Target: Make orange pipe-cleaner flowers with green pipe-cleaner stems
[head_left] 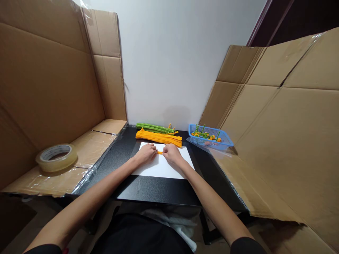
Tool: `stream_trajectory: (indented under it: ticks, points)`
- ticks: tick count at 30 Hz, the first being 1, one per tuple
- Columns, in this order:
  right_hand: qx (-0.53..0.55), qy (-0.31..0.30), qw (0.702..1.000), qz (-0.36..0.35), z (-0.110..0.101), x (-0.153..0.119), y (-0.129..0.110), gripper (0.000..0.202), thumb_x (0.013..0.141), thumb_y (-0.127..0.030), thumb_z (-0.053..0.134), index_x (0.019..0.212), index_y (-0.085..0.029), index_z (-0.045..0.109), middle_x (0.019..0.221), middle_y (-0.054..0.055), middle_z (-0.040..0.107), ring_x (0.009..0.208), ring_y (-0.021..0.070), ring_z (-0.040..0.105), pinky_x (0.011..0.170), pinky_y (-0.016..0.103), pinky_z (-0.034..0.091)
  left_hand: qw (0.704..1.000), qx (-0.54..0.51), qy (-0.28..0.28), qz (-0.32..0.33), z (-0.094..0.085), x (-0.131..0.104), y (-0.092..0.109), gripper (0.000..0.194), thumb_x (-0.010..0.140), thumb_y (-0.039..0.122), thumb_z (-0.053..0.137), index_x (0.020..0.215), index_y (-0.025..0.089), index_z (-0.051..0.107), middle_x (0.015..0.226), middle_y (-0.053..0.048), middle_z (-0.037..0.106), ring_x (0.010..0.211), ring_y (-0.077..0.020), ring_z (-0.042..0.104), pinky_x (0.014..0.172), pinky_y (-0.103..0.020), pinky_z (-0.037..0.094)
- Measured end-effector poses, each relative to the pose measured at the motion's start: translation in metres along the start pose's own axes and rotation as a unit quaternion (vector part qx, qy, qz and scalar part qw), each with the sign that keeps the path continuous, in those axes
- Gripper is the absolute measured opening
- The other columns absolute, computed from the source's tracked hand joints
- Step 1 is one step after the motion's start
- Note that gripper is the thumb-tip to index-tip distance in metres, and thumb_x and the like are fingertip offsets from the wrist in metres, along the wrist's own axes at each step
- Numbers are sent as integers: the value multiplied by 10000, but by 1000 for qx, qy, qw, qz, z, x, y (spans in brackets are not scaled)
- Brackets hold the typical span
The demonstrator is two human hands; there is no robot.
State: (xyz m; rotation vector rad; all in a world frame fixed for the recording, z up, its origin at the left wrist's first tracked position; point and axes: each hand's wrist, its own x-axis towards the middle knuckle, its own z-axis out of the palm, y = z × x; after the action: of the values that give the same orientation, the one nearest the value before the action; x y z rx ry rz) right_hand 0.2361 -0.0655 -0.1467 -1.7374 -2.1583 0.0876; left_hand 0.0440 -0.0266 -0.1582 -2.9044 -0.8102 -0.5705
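Over a white sheet [159, 169], my left hand [147, 152] and my right hand [171, 153] face each other with closed fingers. Between them runs a short orange piece [160, 152], pinched at its two ends. Just behind the sheet lies a bundle of orange fuzzy stems [159, 137]. Behind that is a bundle of green stems [155, 128], with a bent orange piece near its right end.
A blue plastic basket [225, 142] holding several small orange and green pieces stands at the back right of the black table [159, 190]. A roll of clear tape [56, 157] rests on cardboard at the left. Cardboard walls rise on both sides.
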Motion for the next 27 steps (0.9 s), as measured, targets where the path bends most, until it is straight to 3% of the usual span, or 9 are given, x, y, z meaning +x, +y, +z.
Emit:
stream_trajectory:
  ticks: [10,16,19,27]
  points:
    - [-76,-38,996,-35,-15,-4,-11,200,779,-122,619,820,-172,809,880,120,753,826,222,655,663,264,396,992,-39,31,-114,2,5,-3,157,810,136,638,803,195,784,852,-51,769,793,-203,671,662,-278,465]
    - [-87,-43,994,-42,-18,-9,-17,183,821,-160,618,815,-149,801,920,144,737,910,254,640,691,282,412,997,-5,6,-74,-6,4,12,212,794,83,564,717,162,745,823,-90,738,830,-226,635,737,-334,462]
    - [-82,-41,995,-46,-17,-12,-18,184,838,-157,612,804,-151,793,971,138,738,944,250,638,722,279,420,999,12,-8,-45,-10,-2,18,197,807,119,562,763,155,750,866,-109,731,881,-246,627,785,-373,458]
    - [-58,-39,996,-51,-10,-16,-13,198,841,-145,598,849,-138,796,906,130,763,818,216,659,748,273,425,999,26,-21,-13,-9,-10,21,186,802,125,554,824,123,739,881,-134,700,892,-264,612,787,-408,449]
